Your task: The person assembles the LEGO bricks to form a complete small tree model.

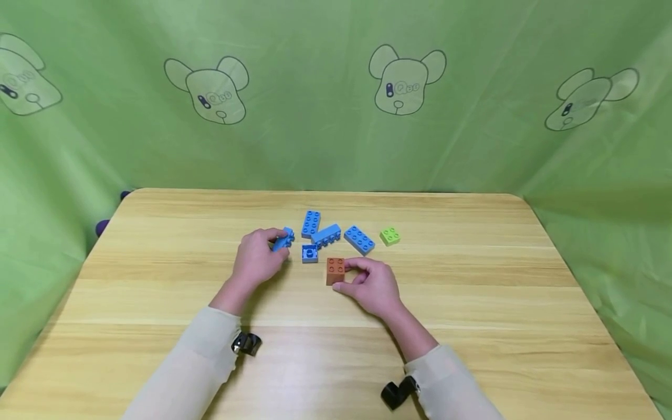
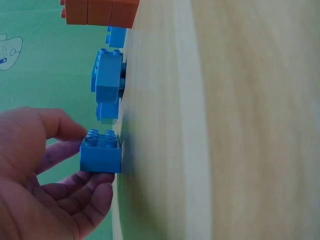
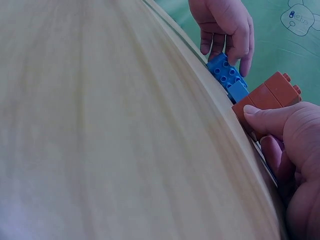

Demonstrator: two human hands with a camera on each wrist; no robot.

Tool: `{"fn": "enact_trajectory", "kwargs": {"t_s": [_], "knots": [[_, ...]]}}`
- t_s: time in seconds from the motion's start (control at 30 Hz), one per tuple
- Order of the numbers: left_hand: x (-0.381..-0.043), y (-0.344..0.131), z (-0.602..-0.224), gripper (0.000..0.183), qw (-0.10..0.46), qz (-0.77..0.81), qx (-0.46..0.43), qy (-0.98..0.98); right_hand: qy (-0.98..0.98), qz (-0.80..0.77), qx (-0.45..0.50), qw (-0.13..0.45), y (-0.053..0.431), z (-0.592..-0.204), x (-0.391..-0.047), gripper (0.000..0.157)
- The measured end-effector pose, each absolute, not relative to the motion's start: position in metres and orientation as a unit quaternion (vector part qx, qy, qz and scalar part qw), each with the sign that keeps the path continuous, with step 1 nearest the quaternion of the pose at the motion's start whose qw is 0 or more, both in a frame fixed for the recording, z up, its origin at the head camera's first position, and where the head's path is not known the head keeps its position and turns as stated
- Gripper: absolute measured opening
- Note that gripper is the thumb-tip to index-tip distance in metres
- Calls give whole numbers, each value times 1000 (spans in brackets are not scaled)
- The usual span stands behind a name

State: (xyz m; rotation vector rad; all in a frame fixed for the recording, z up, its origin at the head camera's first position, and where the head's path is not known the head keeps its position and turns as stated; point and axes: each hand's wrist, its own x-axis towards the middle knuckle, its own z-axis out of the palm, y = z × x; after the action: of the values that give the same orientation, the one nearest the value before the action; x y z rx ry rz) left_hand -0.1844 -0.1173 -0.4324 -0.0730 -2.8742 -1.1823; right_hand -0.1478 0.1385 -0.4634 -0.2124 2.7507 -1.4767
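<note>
Apparently for steadiness, curled right hand (image 1: 377, 287) pinched reddish-brown plastic brick stack (image 1: 335, 276) by its side; curled left hand (image 1: 256, 256) gripped studded blue plastic brick (image 2: 100, 159)

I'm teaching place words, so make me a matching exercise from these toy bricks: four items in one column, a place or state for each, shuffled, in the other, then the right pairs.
Column one
1. Small square lime-green plastic brick
2. Orange-brown stack of square plastic bricks
3. Small square blue plastic brick
4. Leftmost rectangular blue plastic brick

Column two
A. Held by the right hand
B. Lying hollow side up
C. Held by the left hand
D. Rightmost of these four in the head view

Pairs: 1-D, 2-A, 3-B, 4-C
</note>
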Motion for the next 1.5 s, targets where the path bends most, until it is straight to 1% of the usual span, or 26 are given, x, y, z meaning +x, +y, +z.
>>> {"fn": "enact_trajectory", "kwargs": {"t_s": [0.23,0.43,0.67,0.83,0.93,1.07,1.23,1.5], "knots": [[-185,-120,-436,51,9,-357,-23,-934,881,-469,-65,9,138,-463,-147,44],[-182,-123,-434,42,-4,-395,-1,-919,882,-467,-64,8,138,-464,-147,45],[-175,-122,-428,30,-17,-495,5,-869,882,-467,-65,7,139,-464,-148,45],[-169,-120,-423,30,1,-527,-19,-850,882,-466,-68,7,139,-464,-148,44],[-165,-119,-420,34,-1,-544,-43,-838,882,-466,-69,6,138,-464,-148,44],[-161,-117,-417,42,-33,-585,-73,-807,882,-465,-69,7,139,-463,-148,44],[-157,-111,-415,41,-84,-636,-96,-761,884,-462,-70,6,139,-463,-149,44],[-155,-99,-415,40,-115,-648,-106,-746,885,-460,-73,5,139,-464,-149,44]]}}
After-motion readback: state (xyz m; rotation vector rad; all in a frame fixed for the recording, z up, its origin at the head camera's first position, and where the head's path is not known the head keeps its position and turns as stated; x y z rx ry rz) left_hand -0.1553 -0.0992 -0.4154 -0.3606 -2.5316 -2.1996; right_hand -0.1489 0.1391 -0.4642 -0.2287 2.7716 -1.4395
